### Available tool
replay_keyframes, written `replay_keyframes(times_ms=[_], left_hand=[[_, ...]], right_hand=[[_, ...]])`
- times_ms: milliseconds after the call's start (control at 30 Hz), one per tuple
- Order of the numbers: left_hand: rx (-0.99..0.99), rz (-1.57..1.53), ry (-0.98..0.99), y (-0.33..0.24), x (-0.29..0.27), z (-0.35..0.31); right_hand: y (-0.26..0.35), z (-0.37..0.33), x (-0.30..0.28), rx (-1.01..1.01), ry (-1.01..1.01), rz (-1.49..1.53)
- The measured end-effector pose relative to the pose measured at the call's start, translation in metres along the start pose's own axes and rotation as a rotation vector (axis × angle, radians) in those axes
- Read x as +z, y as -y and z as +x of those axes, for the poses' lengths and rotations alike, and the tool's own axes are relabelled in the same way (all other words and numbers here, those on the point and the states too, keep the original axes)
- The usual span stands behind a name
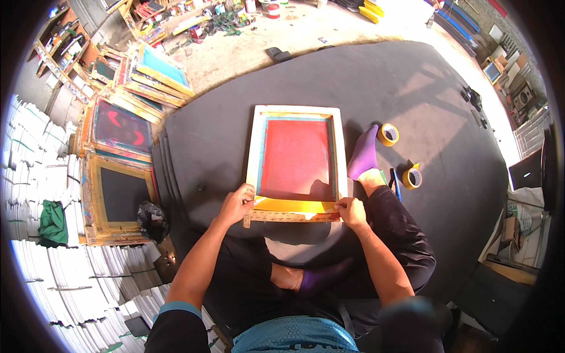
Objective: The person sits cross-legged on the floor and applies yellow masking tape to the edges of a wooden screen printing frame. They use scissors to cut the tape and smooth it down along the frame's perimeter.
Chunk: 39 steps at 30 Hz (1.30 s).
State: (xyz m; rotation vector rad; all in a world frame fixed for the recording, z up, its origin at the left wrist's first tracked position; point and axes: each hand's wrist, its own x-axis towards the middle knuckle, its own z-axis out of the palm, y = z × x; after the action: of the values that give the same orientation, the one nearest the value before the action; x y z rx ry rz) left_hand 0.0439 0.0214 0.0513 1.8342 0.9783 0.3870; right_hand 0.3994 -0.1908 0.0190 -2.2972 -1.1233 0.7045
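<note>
A wooden screen-printing frame [338,135] with red mesh [297,156] and a blue-green border lies in front of me, its near side by my legs. A strip of yellow tape [294,205] stretches along the inside of that near side. My left hand [238,203] pinches the strip's left end at the frame's near left corner. At the near right corner my right hand [351,210] is closed on the other end, thumb and fingers together. Two rolls of yellow tape, a farther roll [388,135] and a nearer roll [412,176], stand to the right of the frame.
A dark mat [223,117] lies under the frame and my crossed legs. A blue pen-like tool [396,185] is beside my right knee. Used screen frames [120,126] lean at the left, near tall stacks of white sheets [44,188]. A black plastic bag [153,220] sits by them.
</note>
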Motion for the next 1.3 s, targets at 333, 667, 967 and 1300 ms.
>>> replay_keyframes(times_ms=[333,667,967,1300], left_hand=[[0.108,0.334,-0.005,0.017,0.005,0.006],[-0.06,0.536,0.207,0.004,0.006,0.008],[-0.164,0.643,0.403,-0.019,0.002,0.032],[-0.195,0.752,0.523,-0.018,0.005,0.05]], right_hand=[[0.004,0.008,0.004,0.029,0.013,-0.028],[0.007,0.011,0.002,0.066,0.143,-0.159],[0.003,0.018,0.002,0.09,0.223,-0.247],[0.004,0.025,-0.004,0.084,0.304,-0.223]])
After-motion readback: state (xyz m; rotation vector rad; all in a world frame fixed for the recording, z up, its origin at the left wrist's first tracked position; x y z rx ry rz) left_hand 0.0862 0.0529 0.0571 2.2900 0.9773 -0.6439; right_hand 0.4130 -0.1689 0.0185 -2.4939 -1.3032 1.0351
